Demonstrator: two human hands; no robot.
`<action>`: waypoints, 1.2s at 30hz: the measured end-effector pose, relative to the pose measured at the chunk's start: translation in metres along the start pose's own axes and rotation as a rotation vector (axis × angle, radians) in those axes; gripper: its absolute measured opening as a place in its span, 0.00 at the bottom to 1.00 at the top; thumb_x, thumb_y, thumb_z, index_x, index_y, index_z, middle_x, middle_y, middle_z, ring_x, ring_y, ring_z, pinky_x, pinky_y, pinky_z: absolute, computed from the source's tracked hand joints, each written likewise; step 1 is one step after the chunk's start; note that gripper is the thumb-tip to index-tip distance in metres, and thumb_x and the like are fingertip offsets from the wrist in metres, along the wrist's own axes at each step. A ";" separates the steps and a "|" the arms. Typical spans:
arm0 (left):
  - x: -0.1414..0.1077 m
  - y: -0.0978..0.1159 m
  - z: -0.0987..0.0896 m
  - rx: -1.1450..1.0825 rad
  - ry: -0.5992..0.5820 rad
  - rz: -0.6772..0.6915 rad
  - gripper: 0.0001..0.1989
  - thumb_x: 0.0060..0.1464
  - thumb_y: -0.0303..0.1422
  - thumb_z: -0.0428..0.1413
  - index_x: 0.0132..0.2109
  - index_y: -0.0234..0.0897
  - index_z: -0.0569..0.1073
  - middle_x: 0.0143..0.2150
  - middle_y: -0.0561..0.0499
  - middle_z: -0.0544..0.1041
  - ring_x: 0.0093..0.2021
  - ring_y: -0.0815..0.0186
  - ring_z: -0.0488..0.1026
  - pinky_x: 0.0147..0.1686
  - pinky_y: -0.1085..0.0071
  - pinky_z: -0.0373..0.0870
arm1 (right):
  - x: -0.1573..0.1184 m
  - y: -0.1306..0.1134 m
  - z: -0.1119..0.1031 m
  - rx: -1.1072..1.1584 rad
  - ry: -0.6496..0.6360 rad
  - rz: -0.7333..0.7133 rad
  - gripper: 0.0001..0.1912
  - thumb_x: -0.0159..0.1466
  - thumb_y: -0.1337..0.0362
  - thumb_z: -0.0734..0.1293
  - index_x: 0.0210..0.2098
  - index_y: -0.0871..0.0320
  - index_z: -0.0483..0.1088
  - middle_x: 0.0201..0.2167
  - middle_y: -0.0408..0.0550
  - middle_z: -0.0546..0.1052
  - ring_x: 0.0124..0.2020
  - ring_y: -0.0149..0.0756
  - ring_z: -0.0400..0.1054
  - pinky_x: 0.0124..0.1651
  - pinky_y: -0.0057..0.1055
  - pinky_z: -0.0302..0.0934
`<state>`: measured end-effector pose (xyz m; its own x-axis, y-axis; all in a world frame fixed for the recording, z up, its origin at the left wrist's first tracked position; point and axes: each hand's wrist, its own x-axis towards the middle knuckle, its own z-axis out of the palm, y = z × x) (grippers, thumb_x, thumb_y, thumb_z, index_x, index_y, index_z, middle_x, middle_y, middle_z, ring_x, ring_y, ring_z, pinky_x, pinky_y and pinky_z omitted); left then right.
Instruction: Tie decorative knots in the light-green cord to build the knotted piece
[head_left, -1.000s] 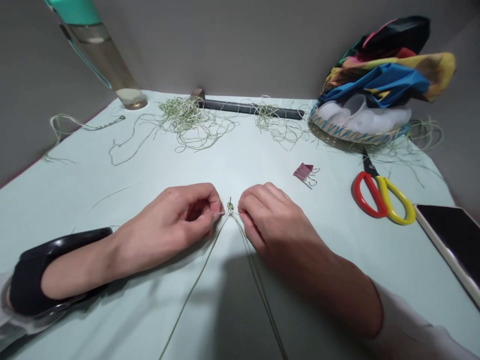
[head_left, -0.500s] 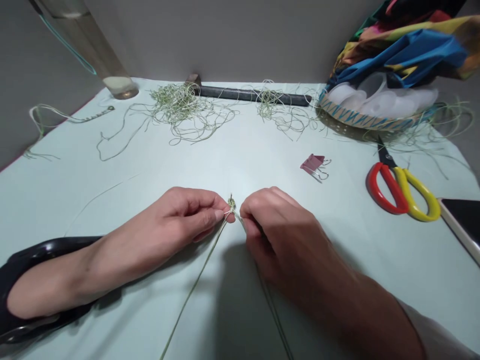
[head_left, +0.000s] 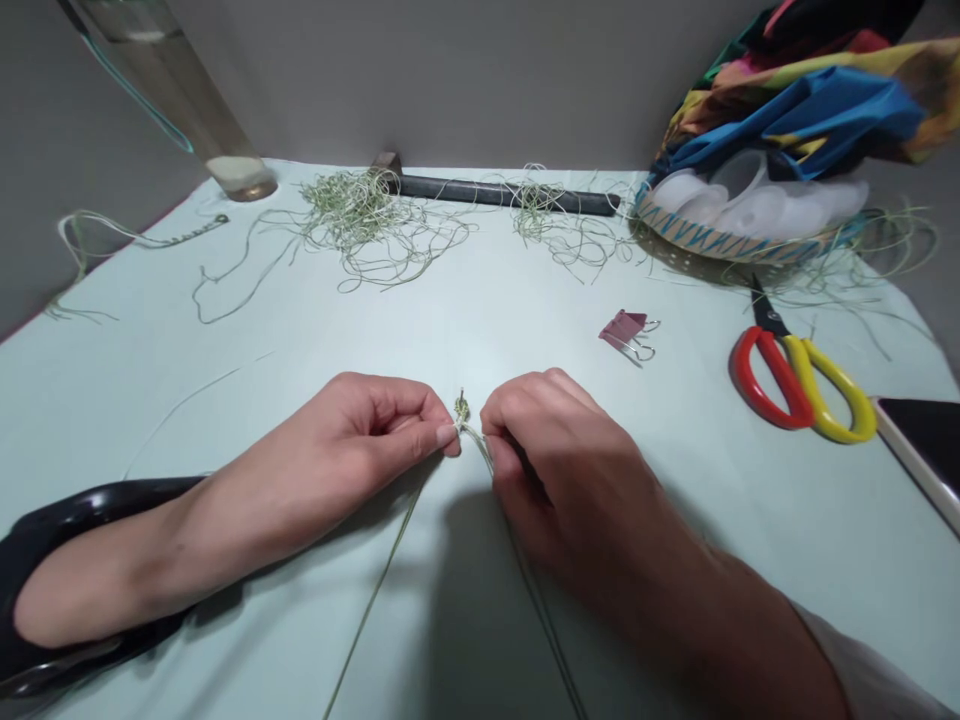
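One pale green table (head_left: 247, 350) bears the work: the left hand (head_left: 352, 450) pinches a thin olive-green cord (head_left: 395, 550) between thumb and fingers, a small knotted cord bundle (head_left: 462, 408) stands just beyond them, and the right hand (head_left: 562, 470) curls closed on strands, well apart from red-and-yellow scissors (head_left: 776, 375).
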<state>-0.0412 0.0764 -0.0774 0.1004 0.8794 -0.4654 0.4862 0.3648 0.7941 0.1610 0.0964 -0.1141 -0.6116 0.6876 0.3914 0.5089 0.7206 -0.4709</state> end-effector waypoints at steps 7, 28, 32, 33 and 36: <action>0.003 -0.003 -0.001 0.068 -0.006 0.012 0.16 0.52 0.46 0.55 0.29 0.38 0.74 0.26 0.54 0.68 0.27 0.68 0.59 0.25 0.72 0.57 | 0.002 0.002 0.001 -0.025 -0.001 0.019 0.13 0.71 0.74 0.57 0.34 0.60 0.71 0.32 0.51 0.75 0.36 0.41 0.66 0.41 0.39 0.62; 0.001 -0.005 -0.003 0.003 -0.049 -0.017 0.16 0.57 0.47 0.58 0.31 0.39 0.73 0.26 0.57 0.61 0.27 0.69 0.54 0.24 0.72 0.51 | 0.007 -0.024 -0.009 0.224 -0.053 0.336 0.09 0.70 0.69 0.58 0.33 0.53 0.63 0.19 0.34 0.68 0.16 0.26 0.58 0.19 0.24 0.49; 0.001 -0.006 -0.003 -0.031 -0.064 -0.027 0.17 0.58 0.48 0.58 0.31 0.39 0.72 0.25 0.58 0.59 0.26 0.70 0.52 0.22 0.73 0.49 | 0.005 -0.024 -0.008 0.222 -0.068 0.341 0.08 0.71 0.67 0.59 0.35 0.52 0.65 0.19 0.33 0.70 0.16 0.27 0.61 0.19 0.24 0.49; 0.000 -0.006 -0.003 -0.040 -0.067 -0.032 0.17 0.57 0.48 0.59 0.31 0.39 0.72 0.25 0.58 0.60 0.25 0.70 0.52 0.22 0.74 0.49 | 0.005 -0.023 -0.008 0.210 -0.059 0.337 0.07 0.70 0.67 0.59 0.36 0.52 0.65 0.19 0.33 0.71 0.16 0.27 0.62 0.19 0.24 0.50; -0.001 -0.006 -0.001 -0.054 -0.059 -0.054 0.15 0.54 0.44 0.61 0.28 0.39 0.70 0.23 0.58 0.60 0.23 0.72 0.51 0.19 0.76 0.48 | 0.003 -0.021 -0.007 0.139 -0.049 0.308 0.06 0.68 0.68 0.59 0.38 0.53 0.67 0.18 0.34 0.73 0.14 0.29 0.64 0.18 0.26 0.46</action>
<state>-0.0452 0.0744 -0.0810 0.1266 0.8391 -0.5290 0.4454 0.4284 0.7862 0.1522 0.0838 -0.0975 -0.4722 0.8634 0.1776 0.5887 0.4588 -0.6656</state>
